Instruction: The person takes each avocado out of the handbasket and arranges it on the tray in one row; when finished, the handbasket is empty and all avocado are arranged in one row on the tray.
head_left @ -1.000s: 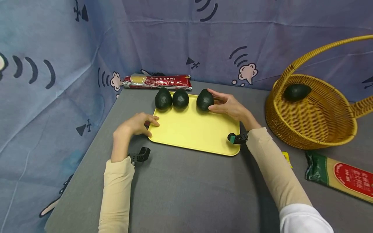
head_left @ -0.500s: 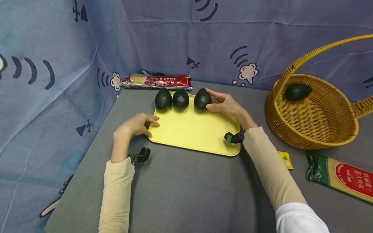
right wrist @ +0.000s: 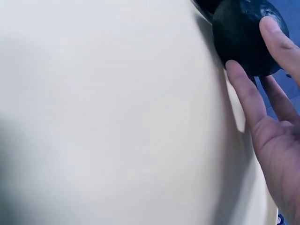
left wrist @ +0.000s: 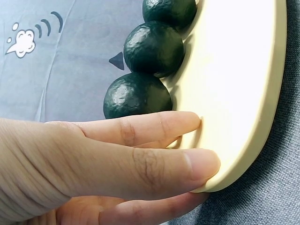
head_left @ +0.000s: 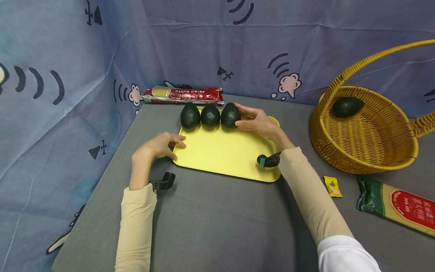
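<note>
Three dark green avocados line the far edge of a yellow tray (head_left: 221, 151) in the head view: a left avocado (head_left: 190, 116), a middle avocado (head_left: 210, 115) and a right avocado (head_left: 230, 115). My right hand (head_left: 259, 122) holds the right avocado from its right side, thumb and fingers around it, close beside the middle one. At the tray's left end, my left hand (head_left: 159, 145) grips the edge. The left wrist view shows its thumb (left wrist: 201, 164) on the rim near the corner, with another finger partly below the edge.
A wicker basket (head_left: 317, 145) with a tall handle stands at the right, another avocado (head_left: 347, 107) inside. A red long package (head_left: 183, 96) lies behind the tray. A small yellow packet (head_left: 332, 186) and a green-ended noodle pack (head_left: 401, 204) lie at the right.
My right hand has moved left with the right avocado, narrowing the gap to the middle one. The left hand and tray have stayed in place.
</note>
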### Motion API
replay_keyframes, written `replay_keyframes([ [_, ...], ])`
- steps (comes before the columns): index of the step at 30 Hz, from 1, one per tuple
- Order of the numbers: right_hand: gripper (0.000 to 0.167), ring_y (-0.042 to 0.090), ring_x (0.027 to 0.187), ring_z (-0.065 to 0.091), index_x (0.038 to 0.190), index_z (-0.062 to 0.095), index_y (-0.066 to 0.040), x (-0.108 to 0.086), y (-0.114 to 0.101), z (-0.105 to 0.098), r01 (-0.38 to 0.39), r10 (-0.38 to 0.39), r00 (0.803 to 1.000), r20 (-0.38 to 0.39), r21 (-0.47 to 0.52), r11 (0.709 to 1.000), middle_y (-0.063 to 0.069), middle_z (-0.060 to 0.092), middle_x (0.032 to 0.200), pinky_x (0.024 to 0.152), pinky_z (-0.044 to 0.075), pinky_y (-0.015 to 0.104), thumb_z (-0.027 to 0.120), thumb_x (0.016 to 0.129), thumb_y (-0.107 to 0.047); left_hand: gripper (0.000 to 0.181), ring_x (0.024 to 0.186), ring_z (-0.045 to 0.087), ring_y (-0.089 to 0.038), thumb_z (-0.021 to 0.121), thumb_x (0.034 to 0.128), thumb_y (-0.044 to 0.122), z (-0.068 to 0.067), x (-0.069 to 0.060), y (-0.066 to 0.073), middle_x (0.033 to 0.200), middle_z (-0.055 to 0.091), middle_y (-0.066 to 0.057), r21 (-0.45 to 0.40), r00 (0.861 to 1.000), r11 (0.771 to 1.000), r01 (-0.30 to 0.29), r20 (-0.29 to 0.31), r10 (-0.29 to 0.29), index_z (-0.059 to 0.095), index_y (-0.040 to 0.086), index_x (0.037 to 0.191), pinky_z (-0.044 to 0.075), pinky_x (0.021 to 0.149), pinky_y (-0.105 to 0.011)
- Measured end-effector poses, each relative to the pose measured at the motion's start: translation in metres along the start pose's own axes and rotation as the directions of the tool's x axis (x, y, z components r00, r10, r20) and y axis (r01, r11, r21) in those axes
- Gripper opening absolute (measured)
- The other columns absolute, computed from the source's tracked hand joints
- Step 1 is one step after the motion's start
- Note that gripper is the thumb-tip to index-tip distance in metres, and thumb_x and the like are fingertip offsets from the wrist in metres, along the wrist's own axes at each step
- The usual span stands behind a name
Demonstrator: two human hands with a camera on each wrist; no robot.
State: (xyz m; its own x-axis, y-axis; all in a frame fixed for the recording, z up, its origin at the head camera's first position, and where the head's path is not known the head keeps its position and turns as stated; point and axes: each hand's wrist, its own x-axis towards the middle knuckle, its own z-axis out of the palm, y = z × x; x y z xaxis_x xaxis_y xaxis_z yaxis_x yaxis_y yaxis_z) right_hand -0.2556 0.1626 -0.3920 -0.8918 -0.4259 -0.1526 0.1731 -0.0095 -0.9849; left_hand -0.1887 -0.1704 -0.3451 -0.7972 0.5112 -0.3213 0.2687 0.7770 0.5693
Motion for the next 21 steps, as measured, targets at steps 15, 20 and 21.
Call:
replay_keyframes([
  [15,0.071,0.024,0.119,0.052,0.149,0.037,-0.013,-0.002,-0.0018,-0.0052,-0.008,0.009,1.0,-0.018,0.034,0.999,0.012,0.035,0.152,0.089,0.052,0.034,0.062,0.086,0.011,0.043,0.129,0.044,-0.035,0.078,0.0735,-0.003,-0.0013,0.0007,-0.0043,0.139,0.053,-0.011,-0.017,0.999,0.999,-0.049,-0.012,0.049,0.07,0.002,0.115,0.036,0.106,-0.046],
  [20,0.069,0.026,0.126,0.048,0.149,0.034,-0.009,-0.0044,-0.0021,-0.0086,-0.01,0.01,1.0,-0.006,0.049,0.999,0.013,0.033,0.153,0.092,0.05,0.037,0.06,0.088,0.01,0.043,0.132,0.041,-0.036,0.075,0.0756,-0.006,-0.0004,0.0003,-0.0011,0.14,0.05,-0.015,-0.009,1.0,1.0,-0.019,0.002,0.019,0.067,-0.003,0.118,0.032,0.108,-0.047],
  [21,0.069,0.027,0.126,0.048,0.15,0.033,-0.009,-0.0051,-0.0018,-0.0101,-0.011,0.011,1.0,-0.003,0.051,0.999,0.013,0.032,0.153,0.093,0.049,0.038,0.059,0.089,0.01,0.043,0.132,0.04,-0.036,0.075,0.0759,-0.006,-0.0002,0.0004,-0.0003,0.141,0.049,-0.015,-0.011,1.0,1.0,-0.009,0.004,0.009,0.067,-0.003,0.118,0.031,0.109,-0.047],
])
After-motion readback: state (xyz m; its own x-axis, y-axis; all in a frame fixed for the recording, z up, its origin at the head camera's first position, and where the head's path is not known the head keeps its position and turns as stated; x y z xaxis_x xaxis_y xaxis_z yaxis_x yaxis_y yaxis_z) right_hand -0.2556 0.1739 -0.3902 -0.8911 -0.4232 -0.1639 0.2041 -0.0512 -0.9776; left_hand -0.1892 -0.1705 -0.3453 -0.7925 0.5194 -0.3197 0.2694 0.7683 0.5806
